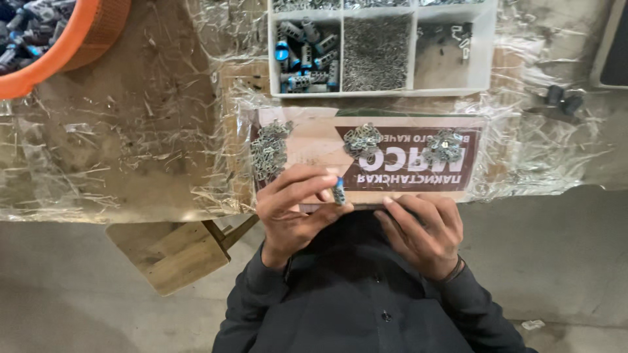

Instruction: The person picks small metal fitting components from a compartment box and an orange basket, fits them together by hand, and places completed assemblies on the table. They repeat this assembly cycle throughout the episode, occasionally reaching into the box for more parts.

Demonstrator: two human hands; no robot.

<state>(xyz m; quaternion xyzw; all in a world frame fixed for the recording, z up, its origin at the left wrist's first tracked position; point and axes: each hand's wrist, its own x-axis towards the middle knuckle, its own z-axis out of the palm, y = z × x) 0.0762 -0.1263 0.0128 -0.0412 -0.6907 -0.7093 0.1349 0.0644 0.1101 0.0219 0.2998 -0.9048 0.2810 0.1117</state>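
My left hand (293, 208) pinches a small silver cylinder with a blue band (339, 192) between thumb and fingers, just over the near edge of a printed board (314, 134) wrapped in clear film. My right hand (422, 232) lies beside it at the table's edge, fingers loosely curled, fingertips touching the board's edge, with nothing visible in it. Three small heaps of metal clips lie on the board: one on the left (269, 151), one in the middle (363, 140), one on the right (445, 148).
A white compartment tray (485, 62) behind the board holds blue-and-silver cylinders (305, 55), fine metal pins (377, 52) and a few dark parts (458, 36). An orange basket (88, 36) of parts stands far left. A wooden stool (180, 255) sits below the table.
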